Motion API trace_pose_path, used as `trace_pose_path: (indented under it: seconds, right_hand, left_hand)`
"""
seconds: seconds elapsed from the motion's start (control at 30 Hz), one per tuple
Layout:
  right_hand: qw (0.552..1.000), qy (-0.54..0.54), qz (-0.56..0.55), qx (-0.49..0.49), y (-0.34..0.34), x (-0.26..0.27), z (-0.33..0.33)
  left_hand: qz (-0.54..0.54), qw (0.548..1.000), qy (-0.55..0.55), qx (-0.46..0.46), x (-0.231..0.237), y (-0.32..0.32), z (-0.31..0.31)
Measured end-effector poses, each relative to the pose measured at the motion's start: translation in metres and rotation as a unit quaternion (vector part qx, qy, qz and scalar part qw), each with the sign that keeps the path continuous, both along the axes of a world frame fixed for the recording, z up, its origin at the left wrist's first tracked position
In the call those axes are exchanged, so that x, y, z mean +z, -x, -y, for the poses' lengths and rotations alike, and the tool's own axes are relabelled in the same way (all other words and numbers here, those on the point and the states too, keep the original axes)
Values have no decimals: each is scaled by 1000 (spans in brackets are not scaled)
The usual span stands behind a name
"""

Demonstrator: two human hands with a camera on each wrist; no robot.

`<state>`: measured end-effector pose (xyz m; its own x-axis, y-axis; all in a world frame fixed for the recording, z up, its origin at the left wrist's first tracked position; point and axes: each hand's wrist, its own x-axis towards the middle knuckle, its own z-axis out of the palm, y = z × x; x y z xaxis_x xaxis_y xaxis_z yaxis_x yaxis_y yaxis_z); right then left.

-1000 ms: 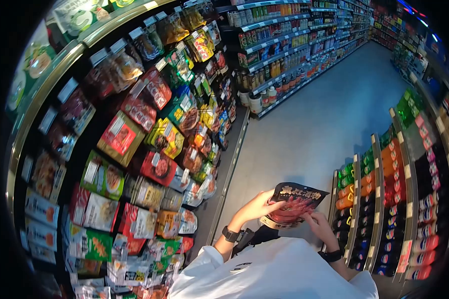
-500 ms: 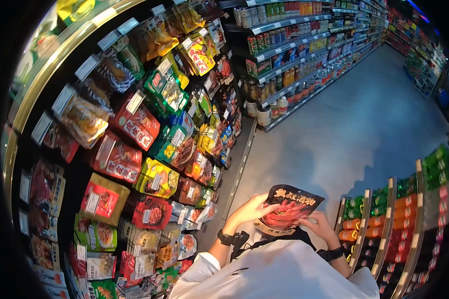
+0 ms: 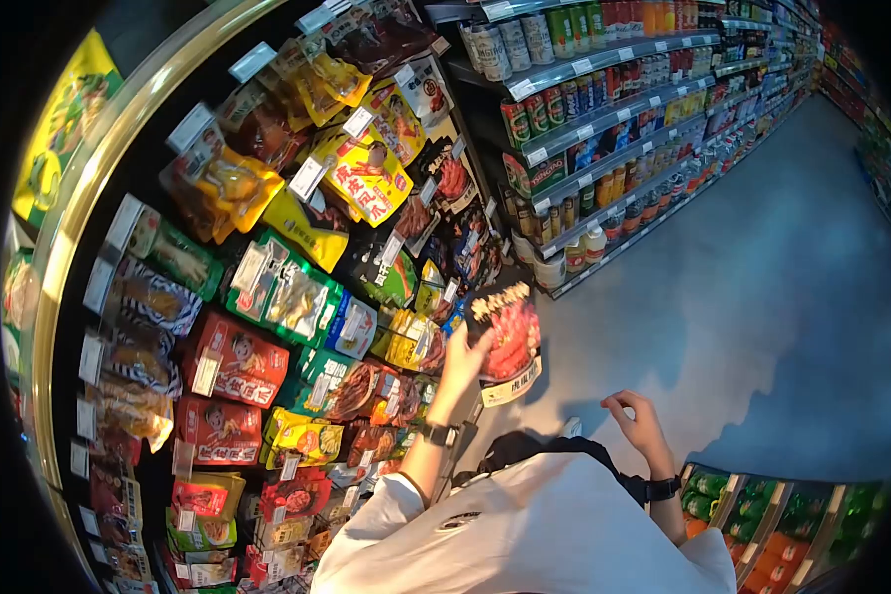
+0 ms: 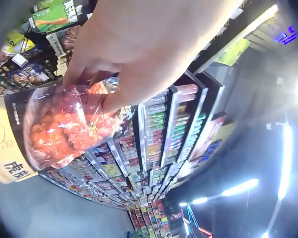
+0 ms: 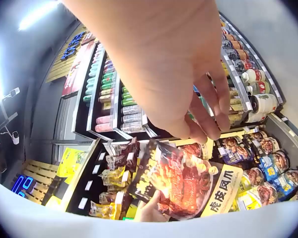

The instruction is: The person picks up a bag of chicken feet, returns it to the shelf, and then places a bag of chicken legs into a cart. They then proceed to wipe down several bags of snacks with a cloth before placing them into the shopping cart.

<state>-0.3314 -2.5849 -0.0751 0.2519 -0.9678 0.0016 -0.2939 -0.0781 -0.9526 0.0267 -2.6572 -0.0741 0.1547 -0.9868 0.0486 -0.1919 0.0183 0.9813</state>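
Observation:
A black snack pouch [image 3: 506,342] with a red food picture and a cream bottom band is pinched at its edge by my left hand [image 3: 459,368], thumb on its front. The left wrist view shows the same pouch [image 4: 64,129] gripped between the thumb and fingers of my left hand [image 4: 134,49]. My right hand [image 3: 640,424] is apart from the pouch, to its lower right, fingers loosely bent and holding nothing. In the right wrist view my right hand [image 5: 174,74] hangs with relaxed fingers above the pouch [image 5: 181,183].
Hanging snack pouches fill the rack [image 3: 45,327] at the left, close to my left arm. Shelves of cans and bottles [image 3: 604,119] run along the back. Soda bottles [image 3: 777,554] stand at the lower right. Grey floor [image 3: 703,297] lies between.
My right hand has let go of the pouch and moved away from it. My left hand has carried the pouch up and left, towards the rack. The view has turned left.

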Motion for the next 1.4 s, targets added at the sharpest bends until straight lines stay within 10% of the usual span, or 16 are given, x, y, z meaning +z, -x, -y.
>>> trace_pose_path:
  seconds: [0.63, 1.07, 1.4]
  right_hand:
    - [996, -42, -82, 4, -67, 5, 344]
    - [990, -65, -87, 93, -88, 7, 462]
    - [985, -58, -99, 126, -94, 18, 505]
  left_hand:
    - [-237, 952, 30, 190, -148, -124, 425]
    - [-24, 949, 7, 313, -107, -140, 473]
    - [-113, 956, 1, 271, -105, -136, 486]
